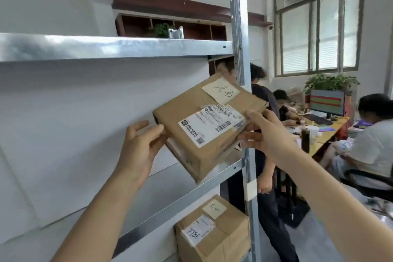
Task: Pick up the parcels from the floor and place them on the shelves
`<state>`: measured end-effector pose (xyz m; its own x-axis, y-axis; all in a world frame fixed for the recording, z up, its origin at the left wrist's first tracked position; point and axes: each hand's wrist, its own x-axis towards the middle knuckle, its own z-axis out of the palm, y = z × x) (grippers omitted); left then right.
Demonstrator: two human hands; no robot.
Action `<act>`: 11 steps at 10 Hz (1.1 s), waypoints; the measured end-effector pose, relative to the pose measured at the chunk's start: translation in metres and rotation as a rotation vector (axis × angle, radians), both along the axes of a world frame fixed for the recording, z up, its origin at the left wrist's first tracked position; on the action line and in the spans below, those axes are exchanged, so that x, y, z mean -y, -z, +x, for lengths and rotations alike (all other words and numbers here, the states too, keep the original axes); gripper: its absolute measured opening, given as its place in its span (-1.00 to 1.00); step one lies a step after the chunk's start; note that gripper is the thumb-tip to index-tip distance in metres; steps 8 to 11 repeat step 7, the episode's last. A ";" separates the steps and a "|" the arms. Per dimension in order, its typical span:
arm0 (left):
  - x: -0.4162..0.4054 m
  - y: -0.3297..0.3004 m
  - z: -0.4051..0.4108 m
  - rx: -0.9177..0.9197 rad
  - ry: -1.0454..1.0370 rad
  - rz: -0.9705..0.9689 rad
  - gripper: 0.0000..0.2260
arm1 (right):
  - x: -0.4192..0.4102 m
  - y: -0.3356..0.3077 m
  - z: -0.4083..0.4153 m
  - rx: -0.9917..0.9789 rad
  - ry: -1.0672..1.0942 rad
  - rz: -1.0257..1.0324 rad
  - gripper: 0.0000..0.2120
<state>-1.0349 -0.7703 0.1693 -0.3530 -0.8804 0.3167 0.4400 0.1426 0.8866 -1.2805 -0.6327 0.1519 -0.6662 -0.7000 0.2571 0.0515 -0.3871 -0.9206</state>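
Observation:
A brown cardboard parcel (pixel 204 125) with a white shipping label and a handwritten note is held tilted just above the front edge of the middle metal shelf (pixel 170 185). My left hand (pixel 140 144) grips its left side and my right hand (pixel 263 134) holds its right edge, beside the shelf's upright post (pixel 240 36). A second taped parcel (pixel 212 232) with its own labels sits on the shelf below.
An upper metal shelf (pixel 106 45) runs overhead. Behind the rack is a white wall. To the right, a person stands just past the post (pixel 265 155), and others sit at a cluttered desk (pixel 323 132) with a monitor and plants.

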 end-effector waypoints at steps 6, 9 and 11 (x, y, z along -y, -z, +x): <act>0.038 0.054 -0.112 0.396 -0.189 0.063 -0.42 | 0.074 0.078 -0.044 -0.286 -0.120 0.187 -0.70; 0.026 0.059 -0.110 0.330 -0.137 0.091 -0.62 | 0.060 0.078 -0.045 -0.227 -0.148 0.154 -0.66; 0.026 0.059 -0.110 0.330 -0.137 0.091 -0.62 | 0.060 0.078 -0.045 -0.227 -0.148 0.154 -0.66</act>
